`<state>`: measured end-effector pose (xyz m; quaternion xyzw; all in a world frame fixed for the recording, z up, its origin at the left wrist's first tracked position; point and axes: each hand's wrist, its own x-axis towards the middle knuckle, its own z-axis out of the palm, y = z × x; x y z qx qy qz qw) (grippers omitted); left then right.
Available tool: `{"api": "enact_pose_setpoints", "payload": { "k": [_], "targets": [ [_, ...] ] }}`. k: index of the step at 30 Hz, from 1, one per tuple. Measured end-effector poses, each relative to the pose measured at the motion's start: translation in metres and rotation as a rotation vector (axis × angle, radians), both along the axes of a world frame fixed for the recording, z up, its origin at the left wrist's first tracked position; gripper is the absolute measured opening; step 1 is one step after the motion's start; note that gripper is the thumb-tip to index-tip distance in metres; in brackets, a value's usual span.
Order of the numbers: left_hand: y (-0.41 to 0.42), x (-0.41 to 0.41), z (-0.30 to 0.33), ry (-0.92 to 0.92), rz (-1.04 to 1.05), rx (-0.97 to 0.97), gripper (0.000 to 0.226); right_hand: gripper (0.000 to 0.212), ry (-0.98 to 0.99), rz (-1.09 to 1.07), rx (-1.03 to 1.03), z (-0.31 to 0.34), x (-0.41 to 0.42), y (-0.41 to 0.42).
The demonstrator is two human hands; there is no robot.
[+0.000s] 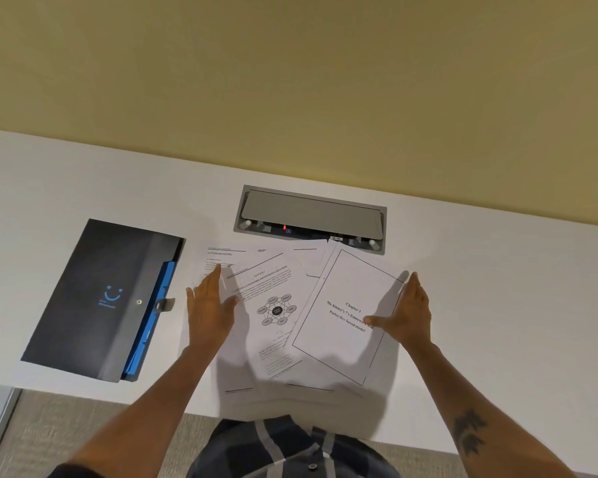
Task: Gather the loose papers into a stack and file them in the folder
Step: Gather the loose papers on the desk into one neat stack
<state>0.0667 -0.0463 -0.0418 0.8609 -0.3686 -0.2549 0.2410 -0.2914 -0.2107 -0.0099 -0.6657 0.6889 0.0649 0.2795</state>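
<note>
Now 2 flat, unclenched hands, left hand (210, 307) and right hand (409, 310), flank fanned printed papers (290, 305) on white desk (497, 305); gripping nothing. Best: sweep inward evenly, square edges. Dark folder (104, 298) lies left, apart.

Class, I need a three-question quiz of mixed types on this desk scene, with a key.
1. True or false: the folder lies left of the papers.
2. Which sheet lies on top? A) diagram sheet B) Chapter 3 sheet
3. Fill in: the left hand and right hand are both ____.

Key: 1 true; 2 B; 3 open
</note>
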Motion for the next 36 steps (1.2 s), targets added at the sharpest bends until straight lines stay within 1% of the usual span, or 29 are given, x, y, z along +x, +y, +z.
{"api": "enact_pose_setpoints", "payload": {
  "k": [4,7,10,13,15,18,21,24,27,30,32,34,36],
  "targets": [
    [0.001,0.004,0.006,0.07,0.09,-0.036,0.069,0.159,-0.013,-0.008,0.007,-0.001,0.0,-0.001],
    [-0.002,0.01,0.009,0.097,0.095,-0.004,0.064,0.159,-0.022,0.004,0.005,-0.001,0.001,-0.003],
    [-0.006,0.014,0.011,0.079,0.106,-0.006,0.058,0.159,-0.035,0.004,0.003,-0.003,0.005,-0.004],
    [-0.007,0.019,0.011,0.028,0.094,-0.016,0.043,0.16,-0.059,-0.022,0.006,-0.005,0.009,-0.006],
    [-0.006,0.021,0.009,0.008,0.089,-0.042,0.037,0.16,-0.097,-0.034,0.001,-0.008,0.011,-0.006],
    [-0.006,0.025,0.007,0.006,0.089,-0.068,0.036,0.158,-0.197,-0.081,0.005,-0.012,0.012,-0.006],
    [-0.007,0.027,0.005,0.014,0.085,-0.059,0.035,0.154,-0.219,-0.123,-0.011,-0.013,0.011,-0.003],
    [-0.007,0.027,0.004,0.043,0.097,-0.052,0.035,0.152,-0.333,-0.201,0.024,-0.014,0.012,0.001],
    [-0.008,0.023,0.002,0.136,0.192,-0.062,0.035,0.149,-0.39,-0.233,0.05,-0.013,0.014,0.005],
    [-0.005,0.017,0.001,0.364,0.314,-0.143,0.04,0.146,-0.406,-0.239,0.057,-0.013,0.015,0.007],
    [0.0,0.015,0.002,0.487,0.351,-0.172,0.047,0.145,-0.414,-0.243,0.059,-0.014,0.014,0.008],
    [0.005,0.014,0.001,0.565,0.379,-0.2,0.052,0.143,-0.415,-0.242,0.057,-0.014,0.013,0.009],
    [0.008,0.014,0.0,0.601,0.395,-0.207,0.055,0.143,-0.414,-0.237,0.055,-0.014,0.013,0.01]
  ]
}}
